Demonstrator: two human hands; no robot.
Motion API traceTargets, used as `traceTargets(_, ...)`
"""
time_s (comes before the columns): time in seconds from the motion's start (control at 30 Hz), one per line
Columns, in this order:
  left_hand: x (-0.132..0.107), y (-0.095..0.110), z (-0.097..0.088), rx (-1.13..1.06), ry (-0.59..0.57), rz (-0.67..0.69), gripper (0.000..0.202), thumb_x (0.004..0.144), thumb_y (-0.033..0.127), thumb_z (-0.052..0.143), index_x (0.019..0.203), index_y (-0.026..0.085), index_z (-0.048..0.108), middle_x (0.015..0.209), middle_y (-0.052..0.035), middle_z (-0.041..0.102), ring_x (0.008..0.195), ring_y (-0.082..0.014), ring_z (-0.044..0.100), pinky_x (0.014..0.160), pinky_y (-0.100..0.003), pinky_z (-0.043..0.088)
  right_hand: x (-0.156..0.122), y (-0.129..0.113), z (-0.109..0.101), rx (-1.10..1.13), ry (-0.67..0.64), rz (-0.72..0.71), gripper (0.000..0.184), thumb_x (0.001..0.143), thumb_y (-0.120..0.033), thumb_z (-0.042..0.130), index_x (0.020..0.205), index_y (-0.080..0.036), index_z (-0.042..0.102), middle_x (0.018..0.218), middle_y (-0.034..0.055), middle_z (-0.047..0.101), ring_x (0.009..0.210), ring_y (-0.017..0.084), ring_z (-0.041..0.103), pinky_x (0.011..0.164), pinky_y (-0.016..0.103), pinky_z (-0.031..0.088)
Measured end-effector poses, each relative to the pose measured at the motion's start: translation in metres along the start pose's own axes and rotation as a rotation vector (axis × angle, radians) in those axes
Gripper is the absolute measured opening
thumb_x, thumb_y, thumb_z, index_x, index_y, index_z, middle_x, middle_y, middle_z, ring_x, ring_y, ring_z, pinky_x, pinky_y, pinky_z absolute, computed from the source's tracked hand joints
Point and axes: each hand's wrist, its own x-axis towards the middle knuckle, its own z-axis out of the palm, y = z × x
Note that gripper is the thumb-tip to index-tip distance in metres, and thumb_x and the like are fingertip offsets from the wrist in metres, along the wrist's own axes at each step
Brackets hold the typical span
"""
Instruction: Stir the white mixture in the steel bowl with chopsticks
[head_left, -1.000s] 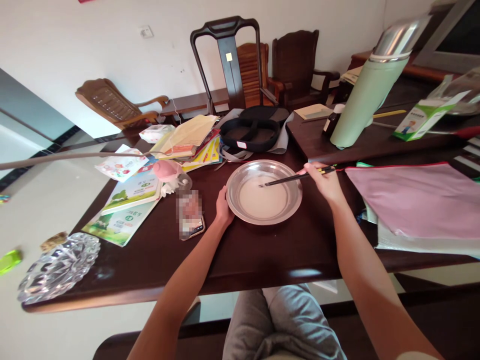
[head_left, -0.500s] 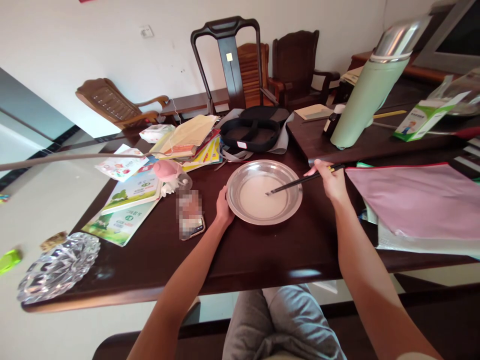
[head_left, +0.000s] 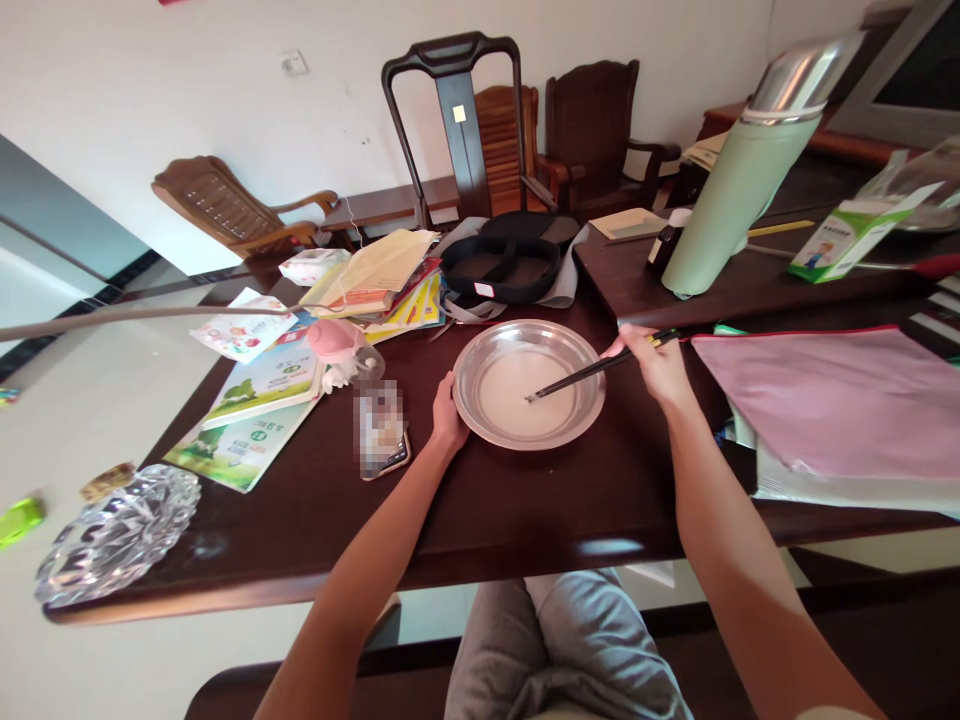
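Chopsticks [head_left: 571,379] clamped in right hand [head_left: 655,366], tips at milky liquid [head_left: 510,390] in stainless-steel basin [head_left: 529,340] left of that hand, rim held by left hand [head_left: 448,416].

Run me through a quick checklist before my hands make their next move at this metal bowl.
1. Left hand touching the metal bowl at its side: ok.
2. Right hand grip on the black chopsticks: ok.
3. Chopstick tips within the bowl's rim: ok.
4. Tips touching the pale contents: cannot tell.
5. Phone apart from the bowl: ok.
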Motion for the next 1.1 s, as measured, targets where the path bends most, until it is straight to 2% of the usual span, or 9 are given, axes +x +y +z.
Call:
traceTargets(0.13, 0.0034, -0.0017, -0.0021, -0.008, -0.003, 0.002, 0.035, 0.077, 0.043, 0.087, 0.067, 0.019, 0.064, 0.064, 0.0027, 0.065, 0.064, -0.0146, 0.061, 0.073, -0.026, 0.053, -0.0027, -0.0036, 0.0076, -0.045, -0.159, -0.028, 0.057, 0.081, -0.081, 0.071, 0.067, -0.026, 0.076, 0.077, 0.0050, 0.081, 0.083, 0.027, 0.078, 0.087, 0.041, 0.059)
traceTargets(0.3, 0.0036, -0.0025, -0.0018, -0.015, 0.001, 0.011, 0.035, 0.076, 0.043, 0.089, 0.069, 0.019, 0.065, 0.065, 0.0026, 0.065, 0.065, -0.0149, 0.061, 0.073, -0.027, 0.053, 0.0004, 0.0023, -0.0003, -0.044, 0.034, -0.035, 0.055, 0.086, -0.077, 0.070, 0.066, -0.027, 0.076, 0.072, 0.0042, 0.079, 0.075, 0.025, 0.076, 0.086, 0.041, 0.059)
traceTargets(0.37, 0.0030, -0.0021, -0.0016, -0.015, 0.001, 0.006, 0.034, 0.076, 0.043, 0.088, 0.069, 0.019, 0.065, 0.065, 0.0025, 0.065, 0.066, -0.0156, 0.062, 0.072, -0.027, 0.053, 0.0003, 0.0024, -0.0014, -0.013, 0.045, -0.018, 0.057, 0.086, -0.078, 0.070, 0.061, -0.027, 0.073, 0.066, 0.0040, 0.076, 0.071, 0.024, 0.075, 0.084, 0.040, 0.059)
traceTargets(0.53, 0.0034, -0.0016, -0.0023, 0.002, 0.006, -0.012, 0.033, 0.078, 0.043, 0.086, 0.069, 0.019, 0.065, 0.066, 0.0020, 0.066, 0.067, -0.0163, 0.062, 0.074, -0.028, 0.052, -0.0030, -0.0042, 0.0079, -0.049, -0.141, -0.020, 0.058, 0.080, -0.083, 0.072, 0.064, -0.027, 0.076, 0.075, 0.0050, 0.080, 0.083, 0.027, 0.078, 0.086, 0.041, 0.060)
traceTargets(0.63, 0.0034, -0.0017, -0.0019, 0.002, 0.008, -0.003, 0.033, 0.079, 0.043, 0.085, 0.068, 0.019, 0.065, 0.067, 0.0019, 0.065, 0.067, -0.0163, 0.061, 0.075, -0.029, 0.052, -0.0017, -0.0035, 0.0061, -0.070, -0.062, -0.040, 0.058, 0.080, -0.083, 0.071, 0.067, -0.027, 0.077, 0.077, 0.0049, 0.081, 0.083, 0.027, 0.077, 0.089, 0.042, 0.059)
traceTargets(0.7, 0.0028, -0.0016, -0.0013, 0.003, 0.007, 0.008, 0.033, 0.079, 0.042, 0.086, 0.067, 0.019, 0.065, 0.066, 0.0022, 0.064, 0.066, -0.0156, 0.060, 0.074, -0.028, 0.052, -0.0004, -0.0014, 0.0019, -0.041, 0.030, -0.026, 0.057, 0.082, -0.081, 0.070, 0.064, -0.027, 0.075, 0.071, 0.0043, 0.079, 0.076, 0.026, 0.076, 0.088, 0.043, 0.059)
traceTargets(0.77, 0.0019, -0.0013, -0.0005, 0.004, 0.006, 0.018, 0.034, 0.078, 0.042, 0.086, 0.066, 0.019, 0.064, 0.065, 0.0026, 0.064, 0.064, -0.0146, 0.058, 0.074, -0.027, 0.052, -0.0001, -0.0004, -0.0002, -0.007, 0.050, -0.006, 0.058, 0.084, -0.080, 0.069, 0.060, -0.027, 0.072, 0.064, 0.0039, 0.075, 0.070, 0.025, 0.074, 0.086, 0.043, 0.059)
traceTargets(0.97, -0.0002, 0.0002, 0.0005, 0.025, 0.003, 0.001, 0.034, 0.079, 0.045, 0.085, 0.067, 0.020, 0.064, 0.064, 0.0018, 0.065, 0.066, -0.0164, 0.060, 0.072, -0.028, 0.053, -0.0023, -0.0032, 0.0085, -0.039, -0.147, -0.014, 0.058, 0.079, -0.083, 0.072, 0.066, -0.027, 0.077, 0.075, 0.0050, 0.081, 0.082, 0.028, 0.078, 0.086, 0.041, 0.059)
traceTargets(1.1, -0.0001, 0.0006, 0.0001, 0.035, 0.002, 0.004, 0.034, 0.080, 0.044, 0.084, 0.067, 0.020, 0.065, 0.065, 0.0019, 0.066, 0.065, -0.0156, 0.059, 0.072, -0.028, 0.053, 0.0011, 0.0008, 0.0009, -0.026, 0.037, -0.024, 0.057, 0.081, -0.082, 0.071, 0.064, -0.027, 0.076, 0.069, 0.0038, 0.078, 0.074, 0.025, 0.074, 0.087, 0.043, 0.058)
